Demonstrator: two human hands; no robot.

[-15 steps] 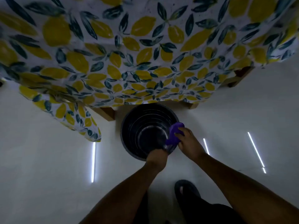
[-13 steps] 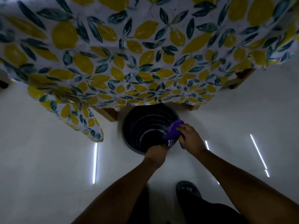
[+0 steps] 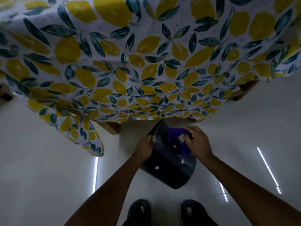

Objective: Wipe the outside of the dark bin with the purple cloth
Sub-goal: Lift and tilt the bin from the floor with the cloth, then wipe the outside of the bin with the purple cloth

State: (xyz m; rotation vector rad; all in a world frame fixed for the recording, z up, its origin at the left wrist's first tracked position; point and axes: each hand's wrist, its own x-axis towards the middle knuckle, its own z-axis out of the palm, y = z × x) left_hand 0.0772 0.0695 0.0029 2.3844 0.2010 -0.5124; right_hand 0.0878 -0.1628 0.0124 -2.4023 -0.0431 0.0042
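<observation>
The dark bin (image 3: pixel 169 167) is tipped over on its side and held up off the floor, its mouth turned away toward the table and its base nearest the person. White flecks dot its dark outer wall. The left hand (image 3: pixel 145 148) is clamped on the bin's rim at the left, fingers curled over the edge. The right hand (image 3: pixel 197 143) is closed on the purple cloth (image 3: pixel 176 133), which lies pressed against the upper part of the bin's outer wall; one strip of the cloth hangs down below the fingers, against the bin's side.

Directly beyond the bin, a tablecloth (image 3: pixel 146 66) printed with yellow lemons and dark green leaves on white fills the upper half of the view. Its hem hangs just above the bin's rim, close enough that the two almost meet; whether they touch cannot be told. A corner of the cloth droops lower at the left. Wooden table legs (image 3: pixel 111 128) show under the hem, one just left of the bin, and more wood shows at the far right under the cloth's edge. The tabletop itself is hidden under the cloth.

Below the bin, the toes of two dark slippers (image 3: pixel 140 209) stand on the floor, one on each side of the bin's base line.

The floor (image 3: pixel 48 185) is pale, smooth and glossy, with thin bright streaks of reflected light at left and right. The room is dimly lit.
</observation>
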